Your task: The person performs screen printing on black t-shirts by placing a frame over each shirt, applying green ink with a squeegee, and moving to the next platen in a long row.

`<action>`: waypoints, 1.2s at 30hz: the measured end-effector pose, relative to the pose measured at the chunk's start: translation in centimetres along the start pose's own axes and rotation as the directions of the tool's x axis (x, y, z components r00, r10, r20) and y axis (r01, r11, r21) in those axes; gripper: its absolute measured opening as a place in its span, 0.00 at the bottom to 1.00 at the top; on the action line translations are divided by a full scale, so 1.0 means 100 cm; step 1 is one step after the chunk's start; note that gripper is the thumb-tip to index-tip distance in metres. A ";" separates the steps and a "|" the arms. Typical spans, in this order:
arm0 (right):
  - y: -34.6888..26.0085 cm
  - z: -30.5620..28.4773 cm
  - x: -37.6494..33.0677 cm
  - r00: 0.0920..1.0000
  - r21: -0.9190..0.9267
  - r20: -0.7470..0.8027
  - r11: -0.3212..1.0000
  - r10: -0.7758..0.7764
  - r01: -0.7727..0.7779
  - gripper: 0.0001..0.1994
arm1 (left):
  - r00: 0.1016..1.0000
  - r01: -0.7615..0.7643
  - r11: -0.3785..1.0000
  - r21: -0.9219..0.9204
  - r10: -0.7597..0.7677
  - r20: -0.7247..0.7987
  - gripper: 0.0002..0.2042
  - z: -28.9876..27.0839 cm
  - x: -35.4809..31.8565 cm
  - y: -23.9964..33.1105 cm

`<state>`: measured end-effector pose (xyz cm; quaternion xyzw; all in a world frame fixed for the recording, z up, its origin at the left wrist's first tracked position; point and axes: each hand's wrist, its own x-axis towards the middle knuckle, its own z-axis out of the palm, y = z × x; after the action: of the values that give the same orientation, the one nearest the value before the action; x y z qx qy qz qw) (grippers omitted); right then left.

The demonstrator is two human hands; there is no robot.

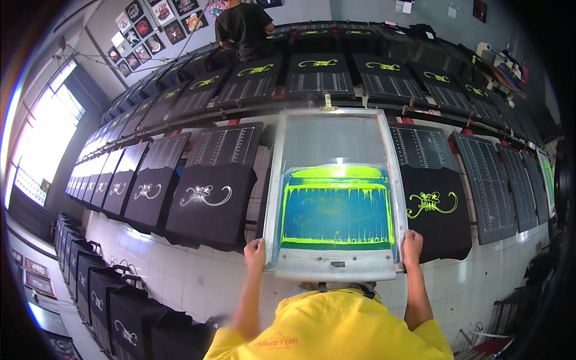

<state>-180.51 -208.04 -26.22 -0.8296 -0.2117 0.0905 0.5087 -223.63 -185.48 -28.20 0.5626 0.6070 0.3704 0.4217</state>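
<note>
A screen printing frame with pale metal rails lies in front of me, between two shirt boards. Its blue mesh carries neon yellow ink, with a thick band of ink along the far part and a thinner outline around the rest. My left hand is closed on the frame's near left side. On the near right side, my right hand grips it in the same way. To the right, a black shirt bears a yellow scroll print. A black shirt on the left has a silvery-white one. Whatever lies beneath the frame is hidden.
Long rows of shirt boards run left and right, many with printed black shirts. A person in a dark top stands beyond the far row. More black shirts hang low at left. A metal stand is at lower right.
</note>
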 end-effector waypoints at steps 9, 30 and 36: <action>-0.022 0.052 -0.018 0.997 -0.110 0.018 0.991 0.076 -0.074 0.16 | 0.997 0.043 0.998 0.038 -0.045 0.067 0.17 -0.034 0.055 -0.028; -0.026 0.073 -0.010 0.995 -0.143 0.006 0.985 0.100 -0.099 0.15 | 0.991 0.042 0.997 0.057 -0.049 0.128 0.18 -0.039 0.084 -0.028; -0.031 0.076 -0.013 0.993 -0.144 -0.013 0.982 0.118 -0.119 0.15 | 0.986 -0.022 0.992 0.123 0.001 0.169 0.16 -0.043 0.087 -0.022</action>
<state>-185.28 -201.29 -27.06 -0.8756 -0.1668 0.1030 0.4415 -228.56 -176.88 -29.51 0.6206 0.5878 0.2855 0.4333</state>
